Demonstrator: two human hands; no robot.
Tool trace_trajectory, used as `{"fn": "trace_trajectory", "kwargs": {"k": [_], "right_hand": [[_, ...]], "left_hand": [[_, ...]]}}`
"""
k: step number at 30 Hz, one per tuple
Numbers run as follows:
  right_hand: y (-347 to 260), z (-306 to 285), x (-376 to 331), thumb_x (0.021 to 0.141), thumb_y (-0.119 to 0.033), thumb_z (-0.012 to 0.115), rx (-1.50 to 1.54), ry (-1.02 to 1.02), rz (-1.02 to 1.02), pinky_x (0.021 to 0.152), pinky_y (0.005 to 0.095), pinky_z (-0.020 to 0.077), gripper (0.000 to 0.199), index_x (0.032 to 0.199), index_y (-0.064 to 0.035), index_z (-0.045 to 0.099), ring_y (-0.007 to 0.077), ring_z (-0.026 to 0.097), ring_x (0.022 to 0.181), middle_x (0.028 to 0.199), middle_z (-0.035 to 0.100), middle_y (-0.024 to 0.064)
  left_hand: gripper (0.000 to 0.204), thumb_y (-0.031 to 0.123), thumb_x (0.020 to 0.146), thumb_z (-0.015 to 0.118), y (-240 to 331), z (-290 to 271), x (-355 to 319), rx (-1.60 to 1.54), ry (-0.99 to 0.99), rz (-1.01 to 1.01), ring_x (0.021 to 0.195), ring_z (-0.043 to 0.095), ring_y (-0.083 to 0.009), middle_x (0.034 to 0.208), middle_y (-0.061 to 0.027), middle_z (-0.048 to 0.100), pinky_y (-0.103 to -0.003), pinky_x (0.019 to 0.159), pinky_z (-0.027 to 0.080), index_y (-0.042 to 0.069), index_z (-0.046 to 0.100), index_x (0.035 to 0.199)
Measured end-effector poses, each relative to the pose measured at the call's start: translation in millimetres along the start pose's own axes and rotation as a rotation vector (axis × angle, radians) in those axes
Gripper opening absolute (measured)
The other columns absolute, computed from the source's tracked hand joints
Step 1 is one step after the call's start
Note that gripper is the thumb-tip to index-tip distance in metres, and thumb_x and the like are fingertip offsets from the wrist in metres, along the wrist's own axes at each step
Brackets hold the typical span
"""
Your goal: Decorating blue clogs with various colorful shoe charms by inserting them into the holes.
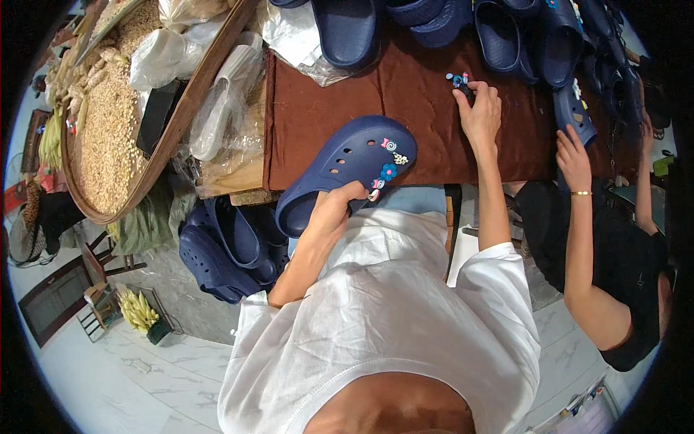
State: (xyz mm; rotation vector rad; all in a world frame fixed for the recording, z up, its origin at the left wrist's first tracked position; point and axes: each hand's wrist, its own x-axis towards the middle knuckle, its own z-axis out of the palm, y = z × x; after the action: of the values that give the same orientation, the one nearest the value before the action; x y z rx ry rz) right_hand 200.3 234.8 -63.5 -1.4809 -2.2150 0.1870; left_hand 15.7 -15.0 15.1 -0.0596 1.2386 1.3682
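Note:
My left hand (337,210) grips a navy foam clog (329,155) by the side of its opening, tilted above my lap. Holes dot its upper, and several small charms are fixed along it: a blue flower (388,171), pink candy-like pieces and a pale beaded one. On the brown cloth, my right hand (483,116) closes its thumb and fingers at a small cluster of colourful shoe charms (455,78). Something dark shows between those fingers. How many charms they hold is hidden.
Navy clogs (499,40) line the table's far side; more clogs (228,246) hang or lie at left below. A wooden-rimmed tray of pale kernels (105,159) and wrapped white clogs (224,101) stand left. At right, another person's hand (575,159) touches a decorated clog (573,116).

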Motion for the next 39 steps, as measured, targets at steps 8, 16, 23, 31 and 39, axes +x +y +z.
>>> {"fn": "trace_trajectory", "kwargs": {"k": [8, 16, 23, 31, 39], "right_hand": [[-7.1, -13.7, -9.0, 0.091, -0.019, 0.065, 0.019, 0.05, -0.153, 0.076, 0.0446, 0.0485, 0.017, 0.101, -0.0046, 0.065, 0.0356, 0.062, 0.086, 0.093, 0.061, 0.0171], [-91.1, -73.5, -39.9, 0.094, -0.008, 0.06, 0.954, -0.472, -0.116, 0.072, 0.0268, 0.047, 0.014, 0.103, 0.0, 0.068, 0.0126, 0.06, 0.082, 0.095, 0.066, 0.0061], [-117.6, -75.9, -53.5, 0.09, -0.01, 0.065, 0.826, -0.513, -0.094, 0.07, 0.0306, 0.0488, 0.014, 0.102, -0.0033, 0.066, 0.0178, 0.063, 0.079, 0.088, 0.066, 0.0076], [-114.2, -82.4, -43.2, 0.087, -0.01, 0.066, 0.733, -0.506, -0.258, 0.077, 0.0351, 0.0496, 0.017, 0.103, -0.0029, 0.066, 0.0262, 0.063, 0.087, 0.09, 0.063, 0.0102], [-96.2, -77.8, -37.1, 0.086, -0.012, 0.068, 0.678, -0.635, -0.391, 0.077, 0.0351, 0.05, 0.015, 0.098, -0.0025, 0.067, 0.0225, 0.063, 0.085, 0.09, 0.06, 0.0094]], "left_hand": [[0.033, -0.006, 0.067, 0.06, 0.2, 3.0, 3.3, 0.085, -0.025, 0.066, 0.087, 0.054, -0.0153, 0.096, -0.0038, 0.059, -0.028, 0.078, 0.044, 0.001, 0.059, 0.099], [0.036, -0.007, 0.067, 0.06, 3.8, 4.8, 8.4, 0.175, -0.119, -0.005, 0.085, 0.06, -0.0178, 0.094, -0.0068, 0.064, -0.029, 0.075, 0.048, 0.0, 0.062, 0.102], [0.037, -0.008, 0.066, 0.06, 5.7, 15.9, 5.4, 0.168, -0.116, 0.05, 0.085, 0.059, -0.017, 0.096, -0.0054, 0.064, -0.028, 0.075, 0.048, 0.0, 0.062, 0.102], [0.037, -0.009, 0.067, 0.06, 11.8, 3.8, 7.8, 0.194, -0.206, -0.03, 0.087, 0.059, -0.0151, 0.098, -0.0044, 0.064, -0.027, 0.077, 0.048, 0.0, 0.063, 0.103], [0.032, -0.008, 0.07, 0.06, 16.5, 6.3, 9.1, 0.189, -0.233, -0.11, 0.086, 0.062, -0.0158, 0.096, -0.0062, 0.067, -0.028, 0.079, 0.05, -0.001, 0.066, 0.101]]}}
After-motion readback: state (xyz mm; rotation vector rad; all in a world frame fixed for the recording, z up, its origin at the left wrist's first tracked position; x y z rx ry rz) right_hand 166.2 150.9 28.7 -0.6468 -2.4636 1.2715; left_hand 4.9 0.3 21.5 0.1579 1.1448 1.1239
